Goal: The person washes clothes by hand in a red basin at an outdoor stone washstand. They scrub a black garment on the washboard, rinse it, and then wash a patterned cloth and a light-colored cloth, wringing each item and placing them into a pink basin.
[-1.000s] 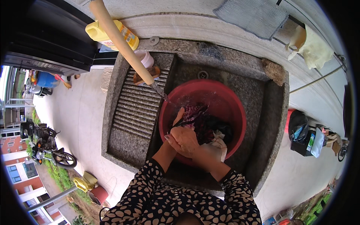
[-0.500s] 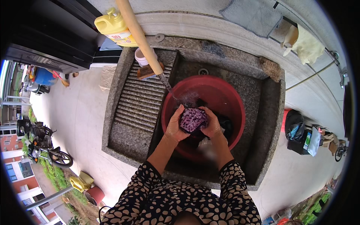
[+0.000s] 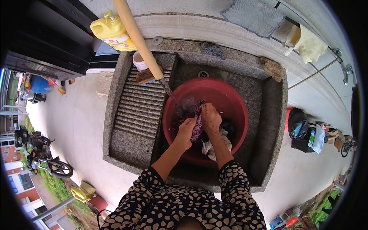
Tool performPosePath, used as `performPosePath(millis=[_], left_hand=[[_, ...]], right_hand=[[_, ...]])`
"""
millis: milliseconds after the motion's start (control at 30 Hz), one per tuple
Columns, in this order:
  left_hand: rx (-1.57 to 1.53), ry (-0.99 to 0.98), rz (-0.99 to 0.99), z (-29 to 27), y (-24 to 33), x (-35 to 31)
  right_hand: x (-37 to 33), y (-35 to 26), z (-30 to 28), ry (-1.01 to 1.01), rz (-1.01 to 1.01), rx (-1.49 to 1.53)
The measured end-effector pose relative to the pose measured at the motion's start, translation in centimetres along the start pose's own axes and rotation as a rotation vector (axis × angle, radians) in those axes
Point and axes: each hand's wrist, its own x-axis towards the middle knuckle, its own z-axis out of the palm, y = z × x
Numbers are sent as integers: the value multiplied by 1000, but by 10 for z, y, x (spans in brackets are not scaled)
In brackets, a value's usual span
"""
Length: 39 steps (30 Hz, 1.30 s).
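1. From my remote feed, the grey stone sink [image 3: 255, 91] is the largest thing, with its ribbed slope [image 3: 138, 109] on the left.
2. The red basin [image 3: 232, 100] stands inside it, right of the slope; I'd work over its middle, so drips fall back in.
3. A tan tube [image 3: 138, 40] comes down from the top, water running from its end into the basin's left side. I'd turn the cloth's dirtier parts into that stream.
4. My left hand [image 3: 185, 132] grasps the near part of the purple patterned cloth; my right hand [image 3: 211, 118] is clenched on its far end. I judge a firm, even hold best, shifting along in short lengths.
5. That purple patterned cloth [image 3: 198, 129] is over the basin, bunched between both hands. Wet fabric probably slips, so I'd squeeze rather than yank.
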Motion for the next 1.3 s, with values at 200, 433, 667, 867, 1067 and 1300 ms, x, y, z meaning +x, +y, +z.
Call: performPosePath(millis=[200, 433, 667, 867, 1067, 1300], left_hand=[[208, 268, 174, -25, 8, 15], [367, 110, -60, -43, -5, 3], [105, 6, -291, -28, 1, -4], [-262, -135, -402, -15, 1, 35], [-309, 86, -363, -32, -29, 30], [-331, 148, -390, -47, -10, -5]], right_hand=[[6, 115, 35, 33, 422, 206], [-9, 122, 58, -375, -93, -445], [16, 76, 8, -331, 33, 286], [-10, -25, -100, -749, -6, 835], [20, -47, -125, -360, -146, 72], [181, -221, -165, 352, -602, 136]])
